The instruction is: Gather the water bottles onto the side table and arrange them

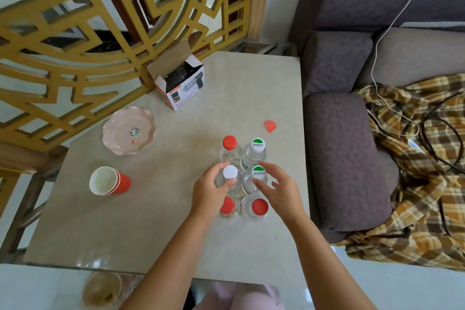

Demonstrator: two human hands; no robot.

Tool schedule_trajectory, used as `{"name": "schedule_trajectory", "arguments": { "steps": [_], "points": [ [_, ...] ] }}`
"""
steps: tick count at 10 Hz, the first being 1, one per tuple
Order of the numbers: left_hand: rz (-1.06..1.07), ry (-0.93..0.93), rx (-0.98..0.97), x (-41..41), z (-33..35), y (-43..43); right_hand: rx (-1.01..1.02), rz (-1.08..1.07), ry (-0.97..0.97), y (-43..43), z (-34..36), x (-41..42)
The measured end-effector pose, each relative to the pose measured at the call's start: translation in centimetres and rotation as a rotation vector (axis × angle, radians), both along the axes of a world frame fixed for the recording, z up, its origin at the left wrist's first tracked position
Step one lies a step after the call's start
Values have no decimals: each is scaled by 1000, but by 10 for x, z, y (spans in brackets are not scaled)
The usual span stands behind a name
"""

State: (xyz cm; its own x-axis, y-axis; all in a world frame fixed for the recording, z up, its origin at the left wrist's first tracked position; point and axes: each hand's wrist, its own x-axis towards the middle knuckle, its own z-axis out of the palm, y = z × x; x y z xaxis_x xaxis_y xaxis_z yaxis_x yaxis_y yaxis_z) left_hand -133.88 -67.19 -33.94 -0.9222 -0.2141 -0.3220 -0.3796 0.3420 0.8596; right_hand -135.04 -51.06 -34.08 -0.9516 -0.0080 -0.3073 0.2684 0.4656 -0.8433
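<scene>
**Six bottles grouped on the side table, both hands at the middle pair**

Head view: the side table has a pale, glossy, stone-look top; behind it stands a gold lattice screen, and along its right edge a grey-purple sofa carrying a plaid cloth with a white cable trailing across it; pale floor tiles show in the foreground.

The water bottles are clear plastic, upright, packed touching in two columns of three. Beyond the fingertips stand a red cap and a green-and-white cap; nearer than the fingers, partly under the left wrist, are two red caps.

The left hand grips the white-capped bottle of the middle row, fingers curled round its shoulder, thumb against the cap's near edge. The right hand is over the green-capped bottle just beside it, fingers loosely spread and curved, the cap between thumb and fingers; whether they press on it cannot be told.

Left of the left fingers, well apart, lie stacked red cups on their side and a pink scalloped plate; far beyond the fingers sits an open box; beyond the right fingers is a red scrap.
</scene>
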Motion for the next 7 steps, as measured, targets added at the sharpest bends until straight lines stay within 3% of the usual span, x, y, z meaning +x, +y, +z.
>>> {"name": "schedule_trajectory", "arguments": {
  "steps": [5, 7],
  "points": [
    [-115, -19, -55, 3, 17, -4, 104, 12, 24, -2, 21, 4],
    [-154, 133, -324, 10, 41, -8, 244, 47, 181, 9, 51, 13]
  ]
}}
